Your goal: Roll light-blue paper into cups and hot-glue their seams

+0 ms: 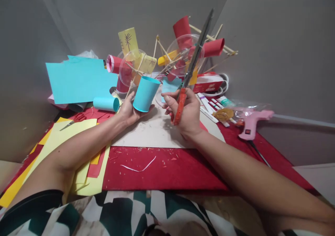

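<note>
My left hand cradles a light-blue paper tube, which stands slightly tilted on the palm and fingers. Wrapped round the orange-red handles of a pair of large scissors is my right hand; the blades point up and look closed. A second blue paper tube lies on its side left of my left wrist. Behind the hands rise two models of clear plastic discs, sticks and rolled paper, one with yellow and red rolls, the other with red rolls. A white board lies below my hands.
Blue sheets stand at back left, with small red-handled scissors on yellow paper. A pink glue gun, markers and tape lie right. Scraps dot the red cloth; grey walls enclose the table.
</note>
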Tool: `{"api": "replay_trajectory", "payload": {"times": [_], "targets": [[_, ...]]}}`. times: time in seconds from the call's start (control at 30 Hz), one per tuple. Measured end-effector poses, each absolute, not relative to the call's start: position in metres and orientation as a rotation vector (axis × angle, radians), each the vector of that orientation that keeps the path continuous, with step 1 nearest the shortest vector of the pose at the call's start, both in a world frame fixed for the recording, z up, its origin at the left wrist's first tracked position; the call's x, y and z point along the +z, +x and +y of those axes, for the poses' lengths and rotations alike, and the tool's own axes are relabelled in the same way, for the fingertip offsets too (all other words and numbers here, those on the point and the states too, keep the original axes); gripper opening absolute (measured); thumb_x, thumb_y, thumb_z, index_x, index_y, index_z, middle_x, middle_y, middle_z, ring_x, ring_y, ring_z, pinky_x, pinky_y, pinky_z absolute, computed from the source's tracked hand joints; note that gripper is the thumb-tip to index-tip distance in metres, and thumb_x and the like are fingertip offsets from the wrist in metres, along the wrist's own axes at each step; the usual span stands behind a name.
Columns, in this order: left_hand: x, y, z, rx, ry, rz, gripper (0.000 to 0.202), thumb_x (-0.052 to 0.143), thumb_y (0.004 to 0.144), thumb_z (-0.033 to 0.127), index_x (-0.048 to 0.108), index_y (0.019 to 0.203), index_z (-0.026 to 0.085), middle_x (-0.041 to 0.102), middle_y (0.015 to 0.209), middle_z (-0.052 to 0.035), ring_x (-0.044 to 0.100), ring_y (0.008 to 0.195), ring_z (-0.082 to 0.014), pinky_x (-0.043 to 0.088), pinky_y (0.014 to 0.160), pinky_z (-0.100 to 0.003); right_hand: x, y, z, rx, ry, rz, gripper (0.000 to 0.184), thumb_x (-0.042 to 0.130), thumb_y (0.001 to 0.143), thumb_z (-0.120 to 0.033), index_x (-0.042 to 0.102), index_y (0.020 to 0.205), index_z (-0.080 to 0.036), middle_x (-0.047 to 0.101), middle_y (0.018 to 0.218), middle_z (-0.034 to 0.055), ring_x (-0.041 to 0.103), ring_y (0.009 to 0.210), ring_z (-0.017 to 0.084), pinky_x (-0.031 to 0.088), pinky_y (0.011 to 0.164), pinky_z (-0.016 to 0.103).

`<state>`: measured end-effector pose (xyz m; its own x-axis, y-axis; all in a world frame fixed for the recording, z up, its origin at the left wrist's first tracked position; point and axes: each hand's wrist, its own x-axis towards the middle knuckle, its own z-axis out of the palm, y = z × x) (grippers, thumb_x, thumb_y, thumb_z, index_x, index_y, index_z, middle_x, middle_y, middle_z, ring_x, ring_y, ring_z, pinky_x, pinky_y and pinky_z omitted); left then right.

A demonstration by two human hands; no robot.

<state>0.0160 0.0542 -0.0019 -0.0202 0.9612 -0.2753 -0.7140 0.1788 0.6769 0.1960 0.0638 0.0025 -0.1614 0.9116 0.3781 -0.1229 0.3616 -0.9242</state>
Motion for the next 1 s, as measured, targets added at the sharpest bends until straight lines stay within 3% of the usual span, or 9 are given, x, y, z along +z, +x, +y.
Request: {"api": "replay_trajectory", "payload": {"times": [0.2, 0.3, 0.43, 0.57, 0.77, 1.0], "targets": [[-0.005, 0.019, 0.05, 1.346, 0.398, 0.841, 0.048, 0.04, 0.105, 0.047, 0.057, 0.133, 0.013, 0.073, 0.1, -0.0141, 0.069, 0.09, -0.0264, 0.06, 0.085, -0.045, 0.007, 0.199, 0.057, 1.019, -0.726, -1.481, 0.049, 0.075, 0.078, -0.067, 0.053, 0.095, -0.027, 0.073, 0.101, 0.0036, 0.064, 0.068, 0.015, 0.052, 0.056, 0.03], [-0.004, 0.018, 0.049, 1.29, 0.417, 0.877, 0.049, 0.041, 0.104, 0.049, 0.059, 0.129, 0.012, 0.073, 0.097, -0.0165, 0.07, 0.088, -0.0283, 0.061, 0.079, -0.044, 0.006, 0.2, 0.06, 1.021, -0.687, -1.465, 0.046, 0.079, 0.078, -0.062, 0.055, 0.095, -0.026, 0.075, 0.108, 0.0042, 0.068, 0.077, 0.016, 0.054, 0.061, 0.029], [-0.005, 0.016, 0.048, 1.263, 0.372, 0.863, 0.045, 0.043, 0.102, 0.045, 0.059, 0.128, 0.011, 0.073, 0.094, -0.017, 0.071, 0.086, -0.0291, 0.062, 0.076, -0.043, 0.002, 0.2, 0.068, 0.964, -0.606, -1.463, 0.043, 0.084, 0.076, -0.054, 0.057, 0.093, -0.026, 0.077, 0.105, 0.0013, 0.068, 0.074, 0.014, 0.056, 0.063, 0.029], [-0.007, 0.014, 0.047, 1.261, 0.377, 0.857, 0.042, 0.048, 0.101, 0.04, 0.059, 0.129, 0.011, 0.074, 0.091, -0.0162, 0.072, 0.083, -0.0281, 0.063, 0.071, -0.042, -0.002, 0.201, 0.074, 0.921, -0.57, -1.453, 0.041, 0.085, 0.075, -0.052, 0.059, 0.094, -0.026, 0.078, 0.102, -0.0005, 0.067, 0.07, 0.013, 0.056, 0.061, 0.028], [-0.01, 0.009, 0.048, 1.203, 0.374, 0.849, 0.049, 0.048, 0.097, 0.044, 0.058, 0.13, 0.009, 0.075, 0.086, -0.0169, 0.075, 0.078, -0.0326, 0.061, 0.063, -0.041, -0.004, 0.201, 0.079, 0.977, -0.639, -1.422, 0.038, 0.085, 0.075, -0.047, 0.062, 0.094, -0.025, 0.077, 0.103, 0.0001, 0.065, 0.066, 0.011, 0.053, 0.055, 0.026], [-0.014, 0.003, 0.053, 1.102, 0.367, 0.818, 0.049, 0.053, 0.091, 0.047, 0.064, 0.12, 0.009, 0.077, 0.085, -0.0191, 0.077, 0.079, -0.033, 0.061, 0.063, -0.04, 0.001, 0.198, 0.076, 1.071, -0.675, -1.348, 0.041, 0.086, 0.072, -0.052, 0.06, 0.088, -0.025, 0.074, 0.089, -0.0018, 0.063, 0.061, 0.011, 0.052, 0.05, 0.024]]}}
